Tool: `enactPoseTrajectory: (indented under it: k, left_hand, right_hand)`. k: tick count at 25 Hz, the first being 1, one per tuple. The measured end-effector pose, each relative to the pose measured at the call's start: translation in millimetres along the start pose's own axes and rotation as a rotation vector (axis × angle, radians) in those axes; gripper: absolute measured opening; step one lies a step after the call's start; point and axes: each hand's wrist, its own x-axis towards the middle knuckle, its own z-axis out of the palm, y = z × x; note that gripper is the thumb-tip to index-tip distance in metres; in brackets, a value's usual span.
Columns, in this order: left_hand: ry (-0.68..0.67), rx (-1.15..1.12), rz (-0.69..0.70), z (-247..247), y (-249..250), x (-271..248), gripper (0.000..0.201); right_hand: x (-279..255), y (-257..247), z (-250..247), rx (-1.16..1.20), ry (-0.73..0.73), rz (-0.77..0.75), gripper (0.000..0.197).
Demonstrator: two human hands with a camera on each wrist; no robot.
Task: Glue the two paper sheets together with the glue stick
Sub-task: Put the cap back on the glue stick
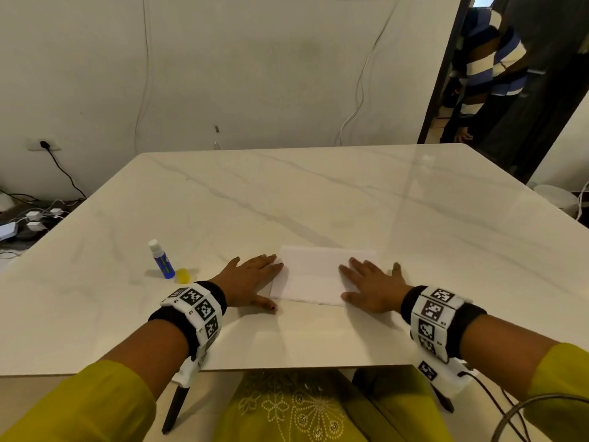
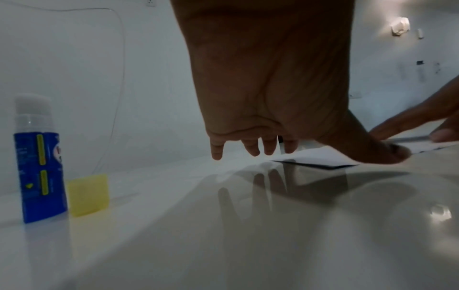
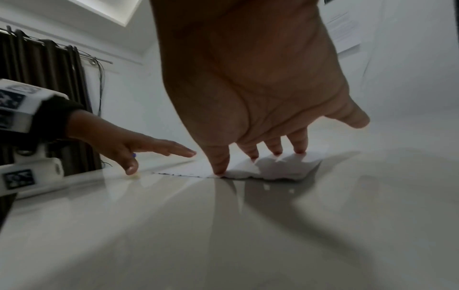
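Note:
White paper (image 1: 310,275) lies flat on the marble table (image 1: 318,199) as one rectangle; I cannot tell the two sheets apart. My left hand (image 1: 255,279) lies flat with straight fingers, its fingertips at the paper's left edge (image 2: 313,157). My right hand (image 1: 369,282) presses flat on the paper's right part (image 3: 238,168), fingers spread. Left of my left hand stands the blue glue stick (image 1: 162,260), upright and uncapped with its white glue showing (image 2: 39,160). Its yellow cap (image 1: 183,275) sits beside it (image 2: 88,194).
The table's front edge (image 1: 287,368) is close to my body. A person in a striped top (image 1: 490,68) stands in the doorway at back right. Cables and plugs (image 1: 32,215) lie on the floor at left.

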Motion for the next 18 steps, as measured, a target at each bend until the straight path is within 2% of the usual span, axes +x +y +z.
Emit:
enactPoseTrajectory:
  k: [2,3,5,7,8,9,11,13,15,18]
  left_hand:
    - [0.139,-0.028,-0.021,2.9,-3.1,1.2,0.083]
    - [0.253,-0.037,-0.028,4.5,-6.0,-0.3,0.075]
    - [0.592,-0.077,-0.050,3.0,-11.2,-8.4,0.056]
    - [0.968,-0.172,-0.174,-3.9,-25.7,-23.2,0.038]
    - [1.099,-0.237,-0.279,-9.8,-34.5,-31.9,0.031]
    - [1.171,-0.299,-0.398,-14.6,-43.3,-40.8,0.031]
    - [1.139,-0.389,-0.649,-21.8,-59.5,-56.2,0.050]
    - [1.010,-0.508,-0.815,-17.2,-80.2,-64.4,0.074]
    - [0.920,-0.734,-0.847,-3.7,-99.0,-66.7,0.087]
    - [0.859,-1.154,-0.768,15.2,-113.9,-64.9,0.085]
  right_hand:
    - [5.7,14.1,-3.8,0.022,0.006,0.021,0.068]
    - [8.4,19.0,-6.1,0.032,0.005,0.022,0.067]
    - [12.8,24.5,-12.1,0.044,0.019,0.021,0.066]
    - [17.7,17.7,-20.2,0.073,0.098,0.011,0.064]
    - [19.7,9.3,-25.6,0.104,0.157,-0.001,0.062]
    - [21.4,-2.7,-31.3,0.146,0.212,-0.022,0.061]
    - [24.3,-33.4,-42.4,0.257,0.274,-0.098,0.058]
    - [26.4,-68.2,-49.7,0.382,0.279,-0.188,0.052]
    - [26.4,-99.2,-53.0,0.512,0.272,-0.284,0.047]
    - [24.7,-130.0,-54.3,0.625,0.233,-0.389,0.042]
